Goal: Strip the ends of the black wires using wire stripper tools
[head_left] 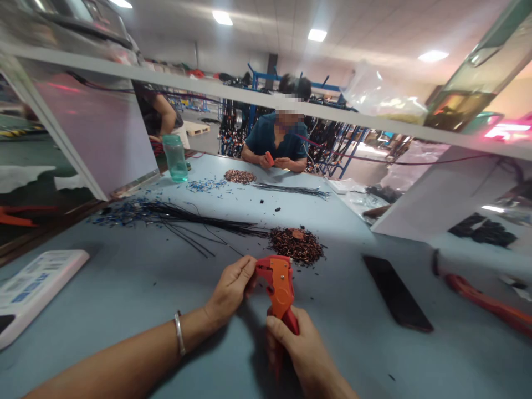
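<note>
Head view: right hand (305, 346) gripped the handles of the orange stripper (279, 288), fingers wrapped tight around them, low over the tabletop (124, 299). Left hand (230, 288) pinched at the stripper's head, fingers closed; wire there too small to tell. Scrap pile (296, 244) just beyond looked big, so plenty seemed done; black wires (187, 221) lay left of it, apparently still unstripped.

Both forearms are bare, with no sleeve in view up to the frame's lower edge. The left hand (230, 291) wears no glove or ring that shows; a thin silvery bangle (179, 333) circles its wrist (plain metal, unmarked). The right hand (301, 349) is likewise ungloved, its wrist unadorned.
</note>
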The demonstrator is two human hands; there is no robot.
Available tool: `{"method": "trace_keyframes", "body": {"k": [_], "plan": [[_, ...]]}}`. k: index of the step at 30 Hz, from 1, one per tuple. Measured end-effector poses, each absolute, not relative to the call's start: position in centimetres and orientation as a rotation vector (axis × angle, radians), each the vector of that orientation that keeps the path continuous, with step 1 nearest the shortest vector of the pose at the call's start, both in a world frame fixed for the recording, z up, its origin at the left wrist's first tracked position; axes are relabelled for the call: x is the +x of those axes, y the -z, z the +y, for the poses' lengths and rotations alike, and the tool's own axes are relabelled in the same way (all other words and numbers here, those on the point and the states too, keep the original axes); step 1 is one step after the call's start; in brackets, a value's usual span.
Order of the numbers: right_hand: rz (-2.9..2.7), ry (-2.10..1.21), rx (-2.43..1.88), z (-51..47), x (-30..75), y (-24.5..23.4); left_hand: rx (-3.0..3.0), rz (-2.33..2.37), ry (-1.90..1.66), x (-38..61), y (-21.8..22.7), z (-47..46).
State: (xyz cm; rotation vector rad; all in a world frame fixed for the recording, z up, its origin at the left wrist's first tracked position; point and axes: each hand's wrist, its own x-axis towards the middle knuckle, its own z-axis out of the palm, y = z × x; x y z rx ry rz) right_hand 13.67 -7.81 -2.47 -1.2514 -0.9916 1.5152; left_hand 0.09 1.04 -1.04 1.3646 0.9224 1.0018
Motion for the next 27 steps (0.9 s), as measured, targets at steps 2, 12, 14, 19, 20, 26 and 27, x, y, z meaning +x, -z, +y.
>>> {"method": "trace_keyframes", "body": {"k": [2, 12, 14, 19, 20, 26, 27], "plan": [[-0.968, -1.502, -1.261, -7.9, 13.5, 2.5, 1.35, 0.924, -1.001, 0.1, 1.2, 1.1], [-0.977, -1.55, -1.21, -7.7, 13.9, 1.8, 1.33, 0.949, -0.984, -0.1, 1.2, 1.4], [-0.971, -1.565, -1.194, -7.7, 13.9, 1.7, 1.316, 0.961, -0.983, -0.1, 1.1, 1.4], [-0.791, -1.633, -1.116, -7.6, 14.4, 1.7, 1.25, 0.978, -1.009, -0.1, 1.0, 1.6], [-0.726, -1.648, -1.102, -7.6, 14.6, 1.6, 1.24, 0.977, -1.014, -0.1, 1.0, 1.6], [-0.576, -1.714, -1.046, -7.5, 15.2, 1.2, 1.218, 0.968, -1.024, 0.0, 1.1, 1.6], [-0.587, -1.722, -1.047, -7.6, 15.2, 1.2, 1.217, 0.966, -1.026, 0.0, 1.1, 1.6]]}}
